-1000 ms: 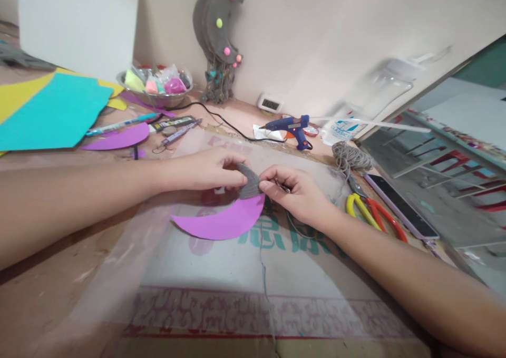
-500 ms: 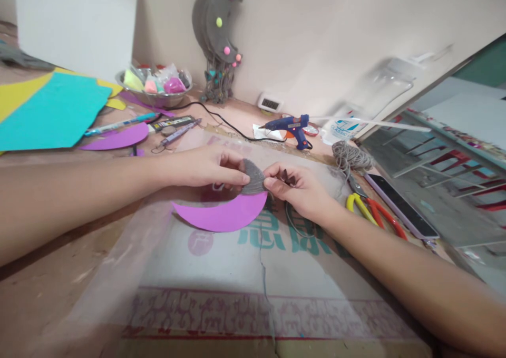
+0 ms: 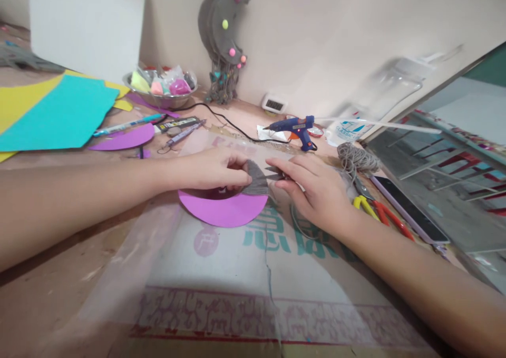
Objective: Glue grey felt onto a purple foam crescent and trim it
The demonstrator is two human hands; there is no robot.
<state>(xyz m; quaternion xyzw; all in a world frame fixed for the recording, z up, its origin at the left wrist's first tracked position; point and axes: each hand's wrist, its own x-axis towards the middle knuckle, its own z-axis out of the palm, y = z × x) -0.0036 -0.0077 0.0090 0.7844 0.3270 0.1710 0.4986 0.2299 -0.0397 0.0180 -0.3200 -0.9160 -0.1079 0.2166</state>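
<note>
A purple crescent cutout (image 3: 225,210), its right end wrapped in grey yarn (image 3: 258,179), is pinched in my left hand (image 3: 215,171). My left thumb presses on the yarn wrapping, and the curled fingers are partly hidden behind it. My right hand (image 3: 312,184) is closed around small thread snips (image 3: 273,174). Their two dark pointed blades face left, with the tips at the right edge of the wrapped yarn. Most of the snips is hidden in the palm. Whether a strand lies between the blades is too small to tell.
A blue glue gun (image 3: 294,126) stands behind my hands. To the right lie a yarn skein (image 3: 358,157), pliers with yellow and orange handles (image 3: 385,215) and a phone (image 3: 411,207). Foam sheets (image 3: 63,113), pens and a bowl (image 3: 166,100) of bagged clay sit at the left.
My right hand has let go of the wrapping's edge and turned its snips so the blades point left at the yarn. My left hand keeps its pinch. The view has shifted slightly.
</note>
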